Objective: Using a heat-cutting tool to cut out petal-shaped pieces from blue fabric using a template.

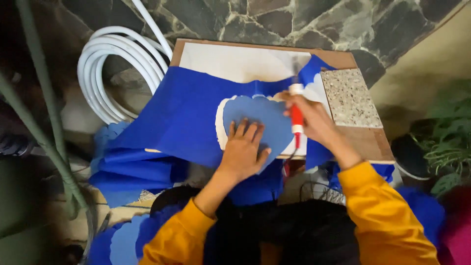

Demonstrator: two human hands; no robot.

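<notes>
My left hand [243, 149] lies flat, fingers spread, on a blue scalloped cut-out shape [257, 118] that rests on blue fabric [181, 118] spread over a white-topped board [235, 61]. My right hand [309, 118] grips a red and white pen-like tool [296, 110], held upright with its tip at the top edge of the cut-out. A thin cord hangs from the tool's lower end. Both arms wear yellow-orange sleeves.
A speckled stone tile [349, 98] lies on the board's right side. A coil of white hose [115, 68] sits at the left on the stone floor. More blue cut pieces [120, 240] lie at lower left. A potted plant [446, 142] stands at the right.
</notes>
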